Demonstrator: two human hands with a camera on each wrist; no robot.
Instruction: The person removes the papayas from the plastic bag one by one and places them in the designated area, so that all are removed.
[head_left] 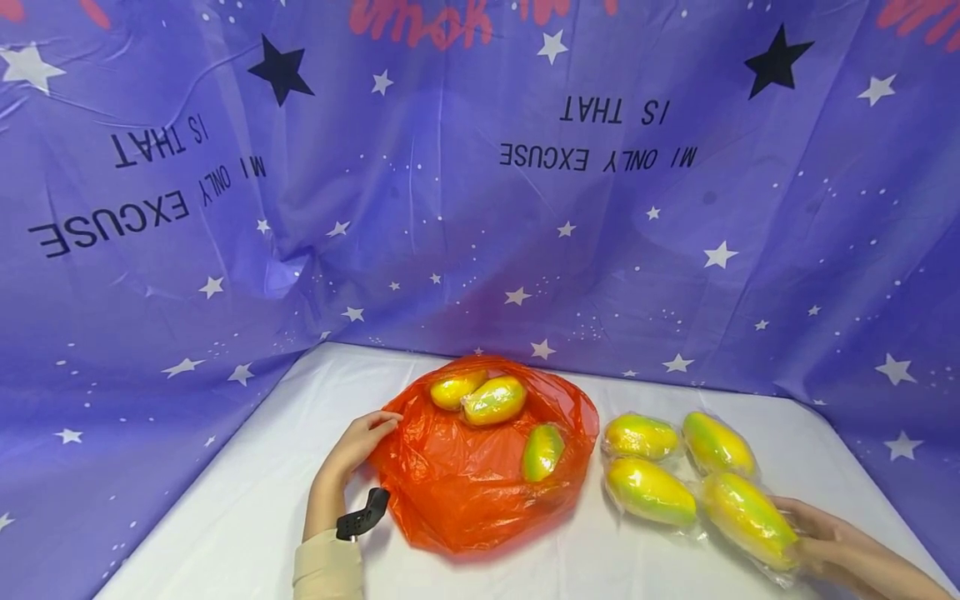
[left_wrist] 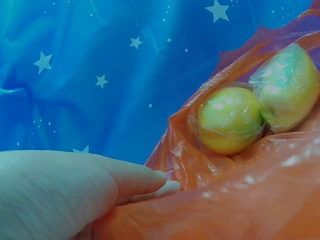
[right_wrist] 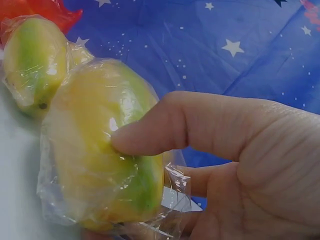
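Observation:
An open red plastic bag [head_left: 465, 517] lies on the table, with three plastic-wrapped yellow-green mangoes inside, one of them at its right side [head_left: 543, 452]. My left hand [head_left: 362, 446] is at the bag's left rim, pinching the film between thumb and fingers. Two of the bagged mangoes [left_wrist: 230, 120] show beyond the thumb in the left wrist view. At the right, my right hand [head_left: 843, 546] grips a wrapped mango [right_wrist: 100, 145], thumb on top and the other fingers partly hidden behind it. Three more wrapped mangoes, including a near one [head_left: 651, 491], lie between that hand and the bag.
A white cloth [head_left: 247, 517] covers the table. Purple sheeting [head_left: 480, 208] with stars and lettering hangs behind it and along both sides. A black wrist camera [head_left: 363, 514] sits on the left wrist, close to the bag's edge.

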